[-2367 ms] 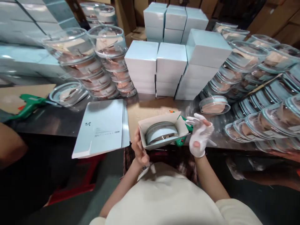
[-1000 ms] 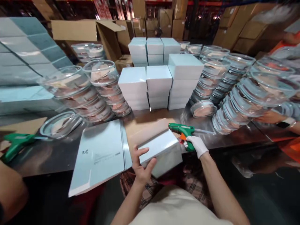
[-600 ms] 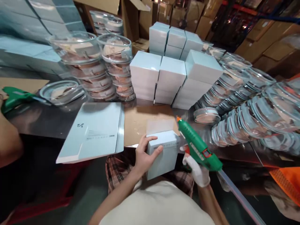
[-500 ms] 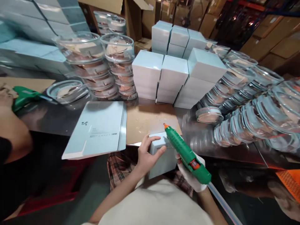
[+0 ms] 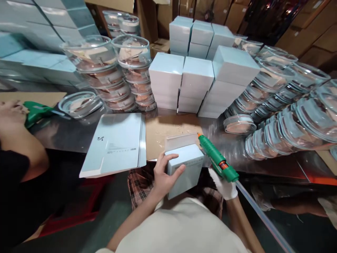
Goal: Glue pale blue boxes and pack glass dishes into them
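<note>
My left hand [image 5: 165, 177] grips a light blue box [image 5: 188, 170] at its left side, thumb on the near face and fingers over the top. A flap [image 5: 180, 141] stands up along the box's far edge. In my gloved right hand [image 5: 224, 183] is a green glue gun [image 5: 217, 157], its orange nozzle close to the flap's right end; a long clear glue stick [image 5: 263, 218] runs out of its back. Under the box's far side lies a brown cardboard sheet [image 5: 155, 135]. Flat blue box blanks [image 5: 118, 140] lie to the left.
Stacked blue boxes [image 5: 168, 80] stand behind the cardboard. Clear round tubs [image 5: 131, 70] are piled at left, and more tubs [image 5: 284, 126] at right. At far left, another person's hand [image 5: 12, 112] is beside a second green glue gun [image 5: 37, 112].
The glue gun has moved right, away from over the box, and the flap now shows more plainly. My left hand stays on the box. The view has shifted slightly.
</note>
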A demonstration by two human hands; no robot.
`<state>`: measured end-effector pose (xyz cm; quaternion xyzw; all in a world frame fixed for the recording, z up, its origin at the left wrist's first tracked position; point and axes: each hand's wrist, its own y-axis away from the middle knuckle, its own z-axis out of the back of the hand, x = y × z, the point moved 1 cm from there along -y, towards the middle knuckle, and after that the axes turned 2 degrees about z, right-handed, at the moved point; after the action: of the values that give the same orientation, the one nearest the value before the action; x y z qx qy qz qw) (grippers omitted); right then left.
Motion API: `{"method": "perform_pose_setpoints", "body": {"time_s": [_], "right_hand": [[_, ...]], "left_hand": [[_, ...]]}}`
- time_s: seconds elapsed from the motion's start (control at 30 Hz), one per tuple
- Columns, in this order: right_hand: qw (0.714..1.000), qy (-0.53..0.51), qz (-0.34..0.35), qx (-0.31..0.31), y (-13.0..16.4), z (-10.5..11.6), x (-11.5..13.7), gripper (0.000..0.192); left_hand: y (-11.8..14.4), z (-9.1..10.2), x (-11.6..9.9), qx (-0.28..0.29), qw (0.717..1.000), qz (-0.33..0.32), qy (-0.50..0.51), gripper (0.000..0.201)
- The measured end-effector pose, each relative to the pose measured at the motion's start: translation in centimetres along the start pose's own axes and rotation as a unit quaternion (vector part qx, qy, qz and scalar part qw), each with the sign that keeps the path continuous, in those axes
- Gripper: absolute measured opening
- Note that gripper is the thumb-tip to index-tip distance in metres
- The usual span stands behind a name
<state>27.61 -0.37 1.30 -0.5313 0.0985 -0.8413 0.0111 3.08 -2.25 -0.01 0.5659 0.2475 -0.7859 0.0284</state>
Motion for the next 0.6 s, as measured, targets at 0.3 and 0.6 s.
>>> {"method": "perform_pose_setpoints", "body": {"time_s": [0.3, 0.6], "right_hand": [[0.968, -0.063, -0.238, 0.049, -9.5, -2.9, -2.7, 0.056], [0.978, -0.104, -0.073, 0.169, -9.5, -1.8, 3.8, 0.055]], "left_hand": [[-1.1, 0.9, -0.2, -0.001, 0.994, 0.068, 0.079, 0.037], [-1.4, 0.4, 0.6, 0.066, 0.984, 0.078, 0.148, 0.038]]}}
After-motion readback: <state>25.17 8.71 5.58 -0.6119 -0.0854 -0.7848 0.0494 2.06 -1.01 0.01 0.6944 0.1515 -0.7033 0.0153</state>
